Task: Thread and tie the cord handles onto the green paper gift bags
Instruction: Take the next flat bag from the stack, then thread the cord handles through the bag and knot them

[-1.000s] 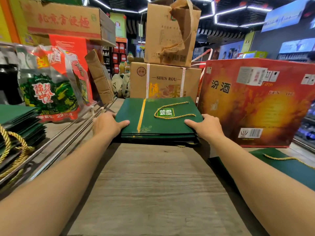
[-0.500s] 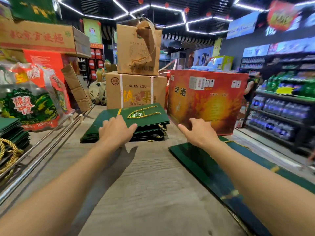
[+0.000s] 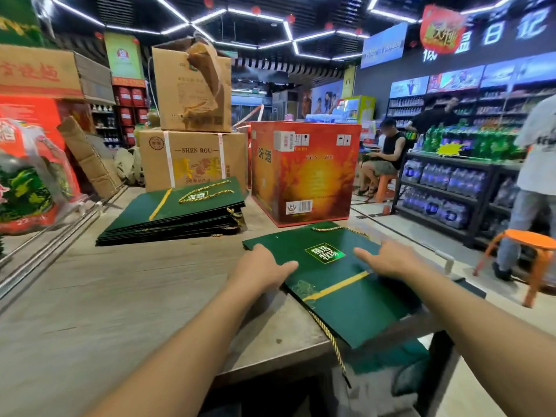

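Green bag point(image 3: 346, 299) lies flat at the right edge of the counter point(image 3: 120, 296), with its near corner overhanging. A far cord point(image 3: 340, 228) runs along the top edge, and a hanging cord point(image 3: 329, 338) trails off the near edge.

Right hand point(image 3: 388, 260) is laid flat on the face, fingers spread. Left hand point(image 3: 261, 269) is set on the left edge, thumb on top; any hooking of the fingers underneath cannot be told.

Judged step: bag positioned for cording. It is best drawn fully onto the counter, kept flat, with the hanging cord kept from snagging.

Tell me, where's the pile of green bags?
In the head view, the pile of green bags lies on the table left of centre, before the SHEN ROU carton, beside the red box.
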The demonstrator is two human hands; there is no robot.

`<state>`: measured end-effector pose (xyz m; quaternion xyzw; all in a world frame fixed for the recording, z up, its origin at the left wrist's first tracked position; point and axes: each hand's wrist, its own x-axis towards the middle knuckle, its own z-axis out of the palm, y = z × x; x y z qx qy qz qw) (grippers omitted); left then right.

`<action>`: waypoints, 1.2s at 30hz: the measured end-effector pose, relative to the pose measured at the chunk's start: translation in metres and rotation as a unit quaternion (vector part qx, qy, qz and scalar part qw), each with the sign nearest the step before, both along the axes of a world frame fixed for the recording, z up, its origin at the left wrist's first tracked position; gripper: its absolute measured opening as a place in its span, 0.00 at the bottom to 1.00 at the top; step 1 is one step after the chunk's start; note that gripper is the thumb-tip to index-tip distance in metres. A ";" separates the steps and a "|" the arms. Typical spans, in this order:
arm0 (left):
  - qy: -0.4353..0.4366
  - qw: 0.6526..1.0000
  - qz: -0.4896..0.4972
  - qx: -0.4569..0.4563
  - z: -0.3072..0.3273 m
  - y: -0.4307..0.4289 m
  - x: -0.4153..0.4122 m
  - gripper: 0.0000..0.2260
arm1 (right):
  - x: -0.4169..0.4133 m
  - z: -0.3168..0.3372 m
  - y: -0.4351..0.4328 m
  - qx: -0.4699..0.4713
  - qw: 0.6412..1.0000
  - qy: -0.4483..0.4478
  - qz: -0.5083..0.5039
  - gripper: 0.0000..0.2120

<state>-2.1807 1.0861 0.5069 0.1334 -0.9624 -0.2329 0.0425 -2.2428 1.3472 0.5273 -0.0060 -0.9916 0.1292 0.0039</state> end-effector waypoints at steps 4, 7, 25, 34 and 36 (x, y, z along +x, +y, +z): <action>0.005 1.000 0.030 -0.003 0.001 0.011 0.001 0.37 | 0.007 0.001 0.005 0.047 0.998 0.011 -0.039 0.33; -0.012 0.997 0.073 0.025 0.003 -0.003 0.002 0.41 | 0.004 -0.005 0.001 0.018 0.999 0.011 -0.031 0.38; -0.056 0.992 0.057 -0.097 0.032 -0.123 0.084 0.36 | 0.104 -0.005 -0.125 -0.168 0.977 -0.024 0.131 0.24; -0.033 0.989 -0.134 -0.049 0.026 -0.042 0.157 0.45 | 0.130 -0.006 -0.161 -0.310 0.934 -0.066 0.162 0.18; -0.038 0.987 -0.134 -0.085 0.025 -0.042 0.166 0.36 | 0.136 -0.004 -0.163 -0.324 0.924 -0.098 0.178 0.16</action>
